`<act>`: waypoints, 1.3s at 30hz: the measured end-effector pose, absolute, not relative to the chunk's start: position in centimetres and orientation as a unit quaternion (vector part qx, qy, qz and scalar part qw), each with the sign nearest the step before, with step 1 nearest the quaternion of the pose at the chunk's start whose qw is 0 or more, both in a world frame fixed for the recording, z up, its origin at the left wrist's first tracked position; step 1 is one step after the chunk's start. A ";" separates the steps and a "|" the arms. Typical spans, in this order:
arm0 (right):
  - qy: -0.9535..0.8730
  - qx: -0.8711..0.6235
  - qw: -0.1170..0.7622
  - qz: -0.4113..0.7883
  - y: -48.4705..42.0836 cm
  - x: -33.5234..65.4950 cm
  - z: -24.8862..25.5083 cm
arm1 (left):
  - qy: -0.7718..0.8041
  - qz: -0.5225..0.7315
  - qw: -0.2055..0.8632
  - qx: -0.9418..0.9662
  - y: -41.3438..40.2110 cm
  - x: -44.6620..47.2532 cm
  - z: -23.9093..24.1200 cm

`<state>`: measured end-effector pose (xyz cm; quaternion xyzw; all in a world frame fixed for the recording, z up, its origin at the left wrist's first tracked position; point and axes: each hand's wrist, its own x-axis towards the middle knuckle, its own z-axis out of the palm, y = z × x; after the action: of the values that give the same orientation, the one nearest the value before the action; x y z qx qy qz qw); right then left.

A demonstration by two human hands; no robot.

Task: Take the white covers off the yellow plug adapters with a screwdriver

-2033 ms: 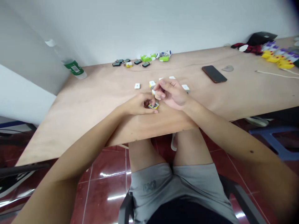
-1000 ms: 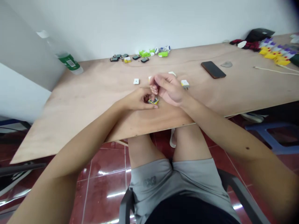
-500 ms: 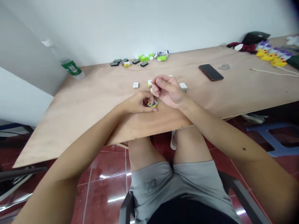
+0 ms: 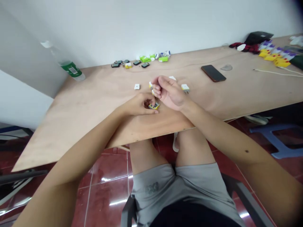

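Note:
My left hand (image 4: pixel 140 104) rests on the table with its fingers closed around a small yellow and grey plastic casing (image 4: pixel 154 106), holding it down on the wood. Just above and to the right, my right hand (image 4: pixel 170 93) is raised with its fingers curled into a pinch. What it grips, if anything, is hidden, though a thin dark line shows between it and the casing. Partly behind the right fingers is a yellow and white piece (image 4: pixel 151 85). A white square piece (image 4: pixel 137 86) lies to the left, and a yellow and white block with prongs (image 4: pixel 185 87) to the right.
Along the wall lie several dark small devices (image 4: pixel 115 65) and bright green pieces (image 4: pixel 145 59). A green-labelled bottle (image 4: pixel 72 70) stands at the left. To the right are a phone (image 4: pixel 213 73), a white cord (image 4: pixel 272 73) and yellow and purple items (image 4: pixel 272 56). The wooden table's front edge (image 4: pixel 151 137) is close.
The view has shifted very slightly. My right hand has turned a little at the fingers and uncovers more of the white piece behind it; my left hand keeps its hold on the casing.

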<state>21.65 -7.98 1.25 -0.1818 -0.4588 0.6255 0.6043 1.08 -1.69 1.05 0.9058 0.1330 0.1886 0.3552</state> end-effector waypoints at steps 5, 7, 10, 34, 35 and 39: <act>-0.464 -0.190 0.623 0.600 -8.3 21.4 0.9 | 0.142 0.220 0.356 0.897 -1.5 1.0 0.5; -0.460 -0.188 0.616 0.611 -8.4 21.5 1.3 | 0.139 0.219 0.356 0.898 -1.5 0.8 0.6; -0.456 -0.191 0.604 0.626 -8.5 21.7 1.8 | 0.126 0.217 0.353 0.901 -1.3 0.5 0.8; -0.534 -0.225 0.633 0.513 -9.3 20.6 1.2 | 0.124 0.229 0.383 0.887 -0.4 0.0 0.2; -0.539 -0.233 0.645 0.489 -9.3 20.3 0.8 | 0.129 0.231 0.379 0.887 -0.4 0.0 0.1; -0.537 -0.258 0.679 0.429 -10.0 18.6 -0.4 | 0.135 0.230 0.382 0.885 -0.5 0.2 -0.5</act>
<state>18.61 -10.04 -0.36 -0.2576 -0.5373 0.4295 0.6786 0.18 -0.45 -0.48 0.8848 0.1352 0.2303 0.3820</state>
